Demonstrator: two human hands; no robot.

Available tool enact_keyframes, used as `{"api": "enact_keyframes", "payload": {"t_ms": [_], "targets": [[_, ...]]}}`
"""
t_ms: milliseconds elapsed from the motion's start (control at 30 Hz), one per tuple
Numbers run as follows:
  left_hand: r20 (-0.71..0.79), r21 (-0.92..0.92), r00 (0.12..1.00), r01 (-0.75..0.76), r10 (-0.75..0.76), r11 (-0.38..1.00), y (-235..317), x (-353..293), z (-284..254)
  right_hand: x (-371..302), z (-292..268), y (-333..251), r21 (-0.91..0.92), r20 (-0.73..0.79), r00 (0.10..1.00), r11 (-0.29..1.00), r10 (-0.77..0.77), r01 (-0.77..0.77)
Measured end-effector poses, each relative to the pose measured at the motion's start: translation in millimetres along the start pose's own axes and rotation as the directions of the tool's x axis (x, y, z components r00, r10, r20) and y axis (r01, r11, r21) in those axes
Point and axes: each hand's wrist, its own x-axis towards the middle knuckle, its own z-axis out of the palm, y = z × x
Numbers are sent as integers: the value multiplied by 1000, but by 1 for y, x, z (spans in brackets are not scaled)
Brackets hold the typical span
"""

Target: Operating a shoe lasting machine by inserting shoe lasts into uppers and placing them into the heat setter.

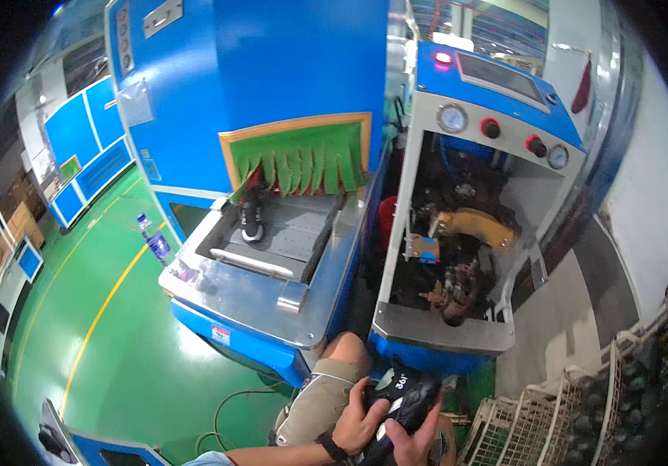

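Observation:
At the lower middle of the view is a black shoe (425, 391) with white markings on its upper. My left hand (359, 421), with a dark band at the wrist, grips it from the left side, thumb laid across the upper. My right hand (418, 439) holds its right side, the thumb also pressed on top. Part of the shoe is hidden behind my fingers. Another dark shoe (251, 220) with a pale toe edge sits on the grey conveyor (295, 239), just in front of the green strip curtain (303, 167).
A large blue machine (303, 62) stands ahead. To its right is a machine (497, 116) with gauges, knobs and an orange curved part (477, 225). A plastic bottle (155, 239) stands at the metal table's left corner. A wire rack (532, 423) with dark objects is at lower right.

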Motion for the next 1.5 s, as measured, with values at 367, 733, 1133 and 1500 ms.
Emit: {"api": "enact_keyframes", "payload": {"t_ms": [367,733,1133,1500], "targets": [[265,-207,936,-178,230,962,41,45,-16,61,-90,1,586,28,943,759,332,-284],[625,-64,499,799,-600,598,-79,96,28,255,-66,-171,-530,152,986,837,-60,133],[654,-398,475,878,-588,267,-108,112,31,342,-29,-145,-925,271,952,313,143,216],[587,-330,518,855,-622,399,-108,106,40,325,-44,-115,-920,272,932,220,-238,325]]}}
